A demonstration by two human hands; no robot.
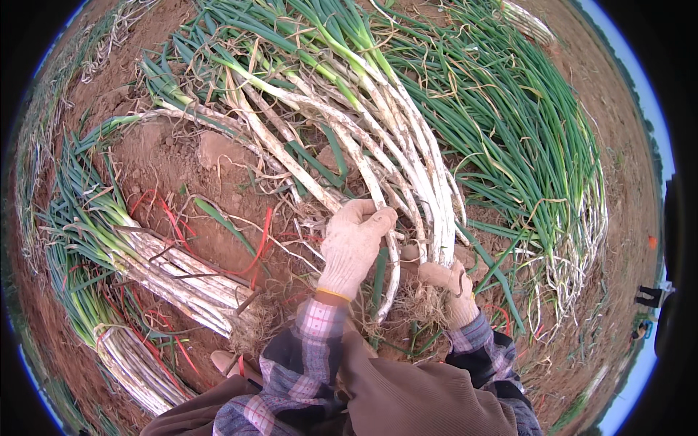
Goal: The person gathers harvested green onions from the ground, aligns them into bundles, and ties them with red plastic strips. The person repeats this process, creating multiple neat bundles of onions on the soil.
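My left hand [354, 245], in a pale knit glove, grips a green onion stalk [377, 191] by its white shank, thumb and fingers pinched around it. Its lower end curves down past my wrist. Around the root end of several white-shanked green onions [436, 185] my right hand [452, 286], gloved the same way, is closed; their roots [422, 302] hang below the fingers. More soil-stained stalks [272, 131] lie ahead of my left hand, their green leaves pointing away from me. Some of my right fingers are hidden behind the shanks.
A large heap of green onions [507, 120] lies to the right. At the left are a group of stalks [180, 278] and a tied bundle [136, 365]. Red plastic strips [264, 234] cross the brown soil [158, 163]. A distant person [650, 296] stands at the far right.
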